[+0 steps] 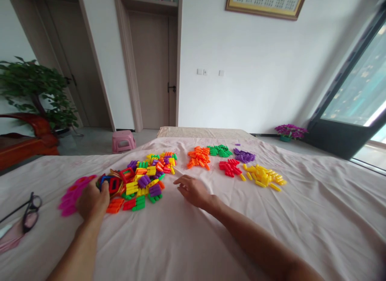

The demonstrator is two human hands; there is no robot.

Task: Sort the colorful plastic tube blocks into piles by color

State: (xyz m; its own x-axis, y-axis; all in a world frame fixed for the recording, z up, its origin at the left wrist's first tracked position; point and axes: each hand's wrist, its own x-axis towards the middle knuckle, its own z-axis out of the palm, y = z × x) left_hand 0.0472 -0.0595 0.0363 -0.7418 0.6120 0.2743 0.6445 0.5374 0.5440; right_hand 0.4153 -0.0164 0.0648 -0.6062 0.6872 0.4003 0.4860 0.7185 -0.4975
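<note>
My left hand [93,196] is at the left end of a mixed heap, its thumb against a blue plastic frame [105,178] and its other fingers mostly hidden. Touching that frame are red plastic frames [113,185] on a small stack. Just beyond lies a heap of joined plastic blocks [144,180] in yellow, purple, green, orange and red. My right hand [193,190] hovers over the cloth right of this heap, fingers loosely stretched to the left with nothing in them. A bright pink flower-shaped piece [72,195] lies partly behind my left hand.
Sorted piles stand to the right: orange [199,157], green [221,151], purple [244,155], red [230,167] and yellow [265,176] pieces. Black-framed glasses [31,212] lie at the left on the wrinkled pale cloth [169,240]. A pink stool [123,141] stands beyond the table.
</note>
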